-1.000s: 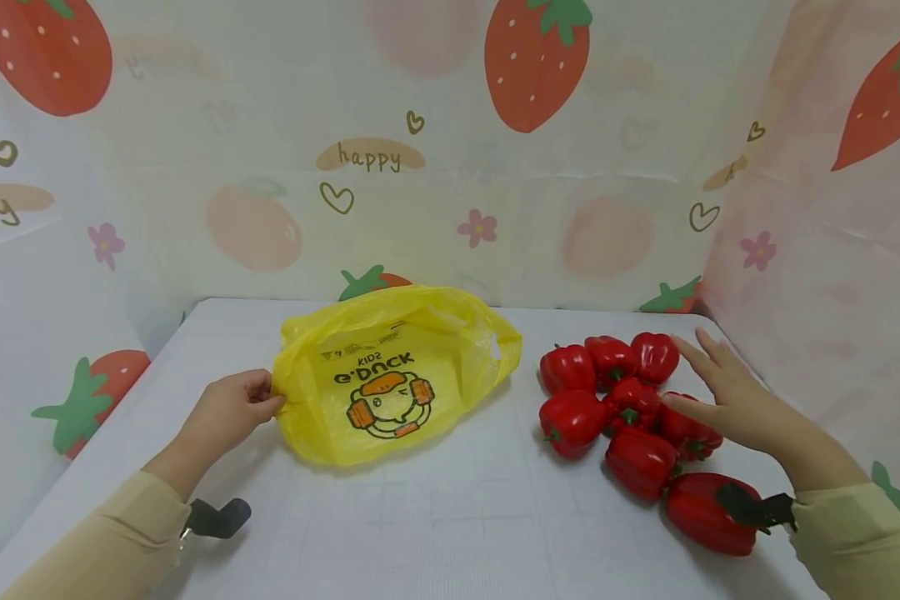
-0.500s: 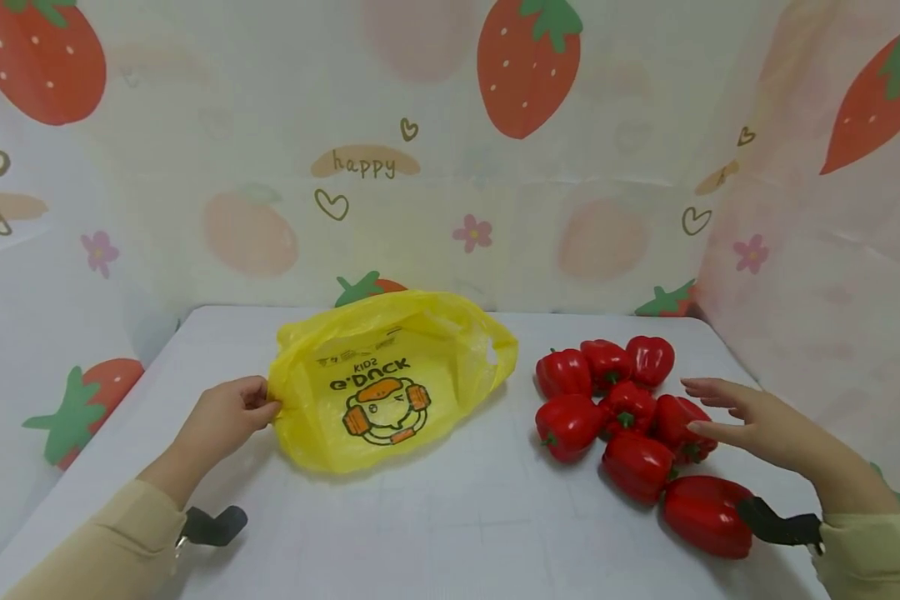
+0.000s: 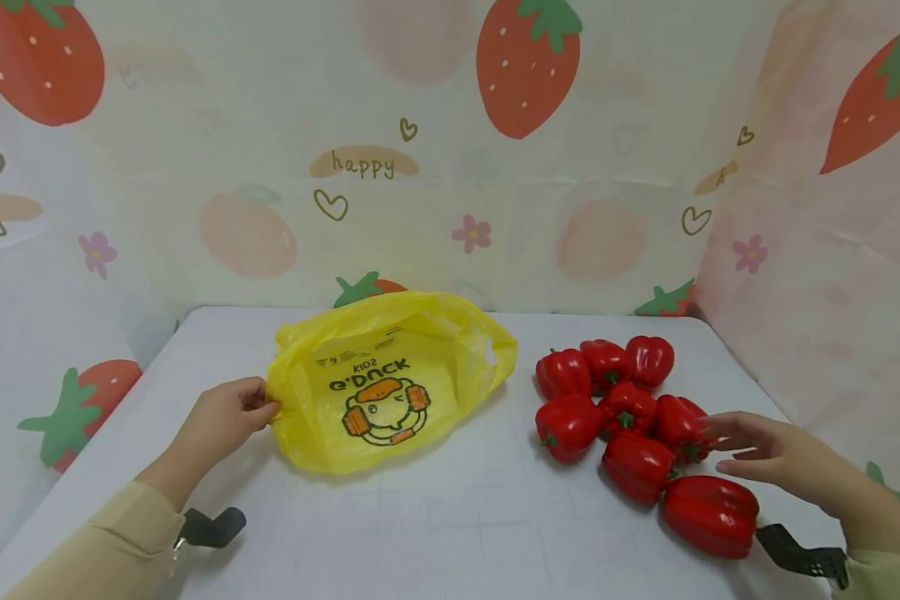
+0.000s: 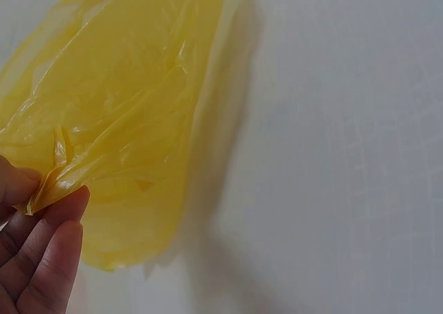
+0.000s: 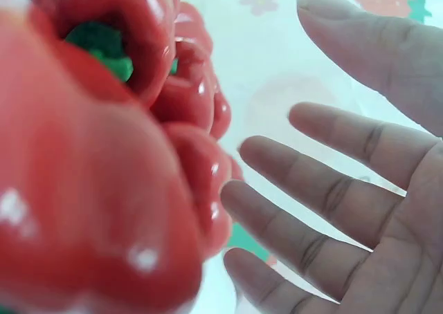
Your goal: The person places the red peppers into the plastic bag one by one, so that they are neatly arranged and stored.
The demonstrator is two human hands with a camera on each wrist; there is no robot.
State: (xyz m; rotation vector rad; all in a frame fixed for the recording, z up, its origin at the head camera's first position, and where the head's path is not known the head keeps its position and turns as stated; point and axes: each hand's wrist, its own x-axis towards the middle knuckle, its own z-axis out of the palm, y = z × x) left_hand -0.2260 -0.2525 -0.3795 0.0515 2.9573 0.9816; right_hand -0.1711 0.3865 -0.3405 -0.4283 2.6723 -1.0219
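A yellow plastic bag [image 3: 300, 433] with a cartoon duck print lies on the table, its mouth spread wide. My left hand [image 3: 228, 417] pinches the left edge of the bag; in the left wrist view the thumb and fingers [image 4: 59, 259] bunch the thin plastic. Several red bell peppers [image 3: 637, 467] are grouped on the right side. Beside them is my right hand [image 3: 780, 458], fingers spread and holding nothing, its fingertips at the right side of the group. A large bell pepper [image 5: 90, 203] fills the left of the right wrist view, with the right palm facing the group.
The white table [image 3: 450, 533] is backed by a strawberry-printed curtain [image 3: 420, 208] that also rises at both sides. Near each sleeve a black wrist mount sticks out; the right mount [image 3: 798, 554] is close to the nearest bell pepper [image 3: 711, 517].
My right hand has moved down and to the right along the bell peppers, from the back ones toward the nearer ones. The left hand keeps its pinch on the bag. The view shifted slightly.
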